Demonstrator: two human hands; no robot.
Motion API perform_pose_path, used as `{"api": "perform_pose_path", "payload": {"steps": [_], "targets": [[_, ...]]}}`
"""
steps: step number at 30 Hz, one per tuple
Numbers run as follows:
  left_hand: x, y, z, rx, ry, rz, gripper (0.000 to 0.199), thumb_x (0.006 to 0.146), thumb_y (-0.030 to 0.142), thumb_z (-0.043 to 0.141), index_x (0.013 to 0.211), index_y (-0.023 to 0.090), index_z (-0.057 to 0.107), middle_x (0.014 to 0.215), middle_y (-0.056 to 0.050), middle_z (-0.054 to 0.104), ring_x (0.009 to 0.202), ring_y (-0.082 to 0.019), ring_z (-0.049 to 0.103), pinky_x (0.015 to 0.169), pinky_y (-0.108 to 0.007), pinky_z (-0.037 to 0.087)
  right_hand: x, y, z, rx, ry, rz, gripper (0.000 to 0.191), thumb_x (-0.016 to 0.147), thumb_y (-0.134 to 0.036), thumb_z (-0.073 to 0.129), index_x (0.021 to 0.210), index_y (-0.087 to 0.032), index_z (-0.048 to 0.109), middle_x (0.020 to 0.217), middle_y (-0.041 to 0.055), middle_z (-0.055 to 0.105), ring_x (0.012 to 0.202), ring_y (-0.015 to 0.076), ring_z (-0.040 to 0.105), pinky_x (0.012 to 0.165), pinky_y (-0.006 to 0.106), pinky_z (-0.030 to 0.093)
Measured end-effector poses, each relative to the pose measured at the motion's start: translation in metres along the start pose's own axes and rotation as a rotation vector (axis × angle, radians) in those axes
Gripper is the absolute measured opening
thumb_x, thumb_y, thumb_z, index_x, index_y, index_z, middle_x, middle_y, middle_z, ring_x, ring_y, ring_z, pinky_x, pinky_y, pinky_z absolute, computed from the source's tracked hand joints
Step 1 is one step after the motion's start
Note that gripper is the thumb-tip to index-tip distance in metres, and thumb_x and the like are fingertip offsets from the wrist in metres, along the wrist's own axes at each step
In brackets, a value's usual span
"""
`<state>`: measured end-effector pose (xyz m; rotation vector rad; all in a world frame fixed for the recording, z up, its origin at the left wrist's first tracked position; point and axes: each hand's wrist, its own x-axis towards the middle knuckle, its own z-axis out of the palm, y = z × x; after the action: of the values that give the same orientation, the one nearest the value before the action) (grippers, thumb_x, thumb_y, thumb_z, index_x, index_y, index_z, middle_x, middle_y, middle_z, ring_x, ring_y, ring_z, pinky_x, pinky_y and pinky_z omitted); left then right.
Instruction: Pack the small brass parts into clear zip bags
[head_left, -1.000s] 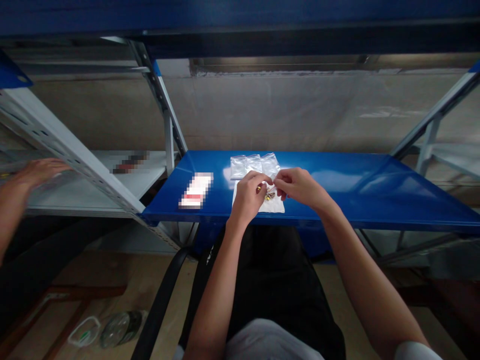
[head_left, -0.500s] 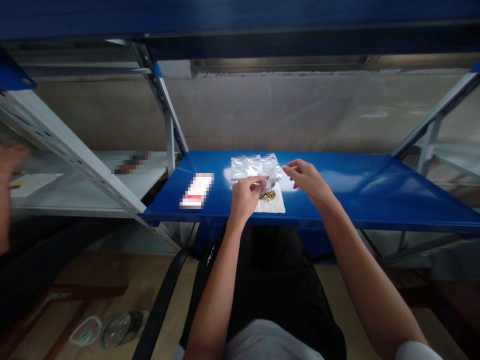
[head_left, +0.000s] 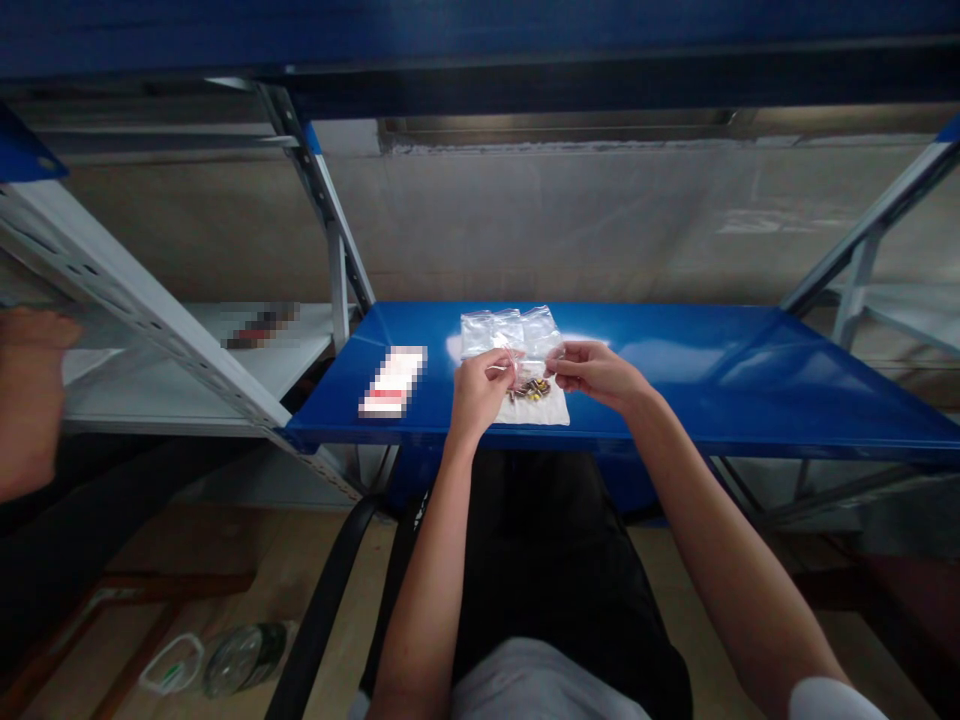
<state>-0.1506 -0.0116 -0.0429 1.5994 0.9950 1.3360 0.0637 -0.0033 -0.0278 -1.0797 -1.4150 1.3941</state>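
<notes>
My left hand (head_left: 480, 390) is closed in a pinch on one side of a small clear zip bag (head_left: 529, 369). At the bag's opposite side my right hand (head_left: 598, 373) pinches it too, so it spans the gap between my fingers. Below it, a heap of small brown and yellow pieces (head_left: 537, 389) lies on a white cloth or paper (head_left: 553, 411); their exact kind is too small to tell. Behind my hands, several clear zip bags (head_left: 507, 328) lie overlapping on the blue table (head_left: 697, 390).
A blurred-out white and red flat item (head_left: 394, 382) lies left on the table. Beyond a grey metal upright (head_left: 135, 290), another person's hand (head_left: 30, 390) is over a neighbouring grey shelf (head_left: 172, 390). A blue shelf (head_left: 480, 50) hangs overhead. A plastic bottle (head_left: 244, 660) lies on the floor.
My right hand has moved left and down and now grips the zip bag beside my left hand. The bag has turned from hanging to stretched between both hands.
</notes>
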Motion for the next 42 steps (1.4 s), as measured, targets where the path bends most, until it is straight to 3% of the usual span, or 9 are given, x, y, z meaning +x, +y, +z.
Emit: {"api": "perform_pose_path", "payload": {"steps": [4,8,13,17,21,28,35,42], "targets": [[0.0,0.001,0.0,0.009,0.058,-0.025,0.019,0.089,0.017,0.068,0.107,0.016,0.077,0.102,-0.008,0.079,0.066,-0.014,0.074,0.06,-0.022,0.06,0.003,0.005,-0.002,0.015,0.029,-0.019,0.044,0.062,-0.052,0.095,0.077,-0.018,0.072,0.072,0.0026,0.071,0.059,0.0098,0.061,0.054,0.021,0.048],[0.0,-0.002,-0.002,0.006,0.077,-0.047,0.015,0.089,0.015,0.068,0.103,0.018,0.073,0.093,-0.005,0.078,0.071,-0.017,0.076,0.063,-0.024,0.06,0.006,0.008,-0.004,0.007,0.066,-0.016,0.044,0.059,-0.051,0.097,0.076,-0.018,0.073,0.075,0.0047,0.074,0.058,0.0101,0.062,0.053,0.02,0.051],[0.002,-0.009,-0.014,0.238,0.117,0.002,0.019,0.092,0.014,0.066,0.109,0.021,0.073,0.094,-0.004,0.077,0.077,-0.018,0.075,0.071,-0.027,0.057,0.009,0.012,-0.012,-0.102,0.182,-0.008,0.039,0.059,-0.045,0.096,0.071,-0.017,0.071,0.069,0.0058,0.074,0.053,0.011,0.062,0.049,0.022,0.053],[0.001,-0.018,-0.018,0.547,0.029,0.132,0.049,0.081,0.024,0.086,0.127,0.02,0.069,0.114,-0.009,0.074,0.099,-0.025,0.07,0.092,-0.038,0.056,0.01,0.014,-0.015,-0.222,0.192,-0.02,0.031,0.065,-0.04,0.091,0.069,-0.017,0.071,0.066,0.0062,0.073,0.049,0.0115,0.062,0.045,0.022,0.052],[-0.001,-0.032,-0.004,0.793,-0.035,0.219,0.072,0.074,0.037,0.093,0.137,0.018,0.065,0.134,-0.015,0.064,0.122,-0.036,0.058,0.107,-0.048,0.049,0.011,0.017,-0.012,-0.28,0.206,-0.024,0.026,0.068,-0.035,0.089,0.069,-0.016,0.071,0.064,0.0058,0.072,0.046,0.0123,0.062,0.042,0.022,0.052],[-0.002,-0.052,0.014,0.806,-0.15,0.258,0.075,0.087,0.031,0.081,0.153,0.017,0.049,0.155,-0.015,0.054,0.136,-0.035,0.051,0.115,-0.049,0.043,0.014,0.019,-0.007,-0.316,0.25,-0.007,0.025,0.069,-0.03,0.09,0.069,-0.016,0.07,0.06,0.0047,0.071,0.043,0.0132,0.063,0.041,0.021,0.053],[-0.002,-0.05,0.016,0.825,-0.145,0.268,0.07,0.089,0.03,0.078,0.151,0.015,0.051,0.148,-0.013,0.061,0.127,-0.035,0.054,0.113,-0.047,0.045,0.011,0.015,-0.007,-0.353,0.24,-0.014,0.025,0.072,-0.031,0.088,0.072,-0.015,0.07,0.063,0.0058,0.073,0.044,0.0136,0.065,0.041,0.021,0.052],[-0.004,-0.049,0.017,0.812,-0.127,0.268,0.068,0.09,0.029,0.078,0.151,0.017,0.051,0.146,-0.012,0.062,0.126,-0.034,0.054,0.112,-0.046,0.046,0.01,0.015,-0.007,-0.396,0.248,-0.048,0.033,0.074,-0.043,0.088,0.075,-0.016,0.07,0.063,0.0065,0.073,0.045,0.0145,0.066,0.042,0.022,0.053]]}}
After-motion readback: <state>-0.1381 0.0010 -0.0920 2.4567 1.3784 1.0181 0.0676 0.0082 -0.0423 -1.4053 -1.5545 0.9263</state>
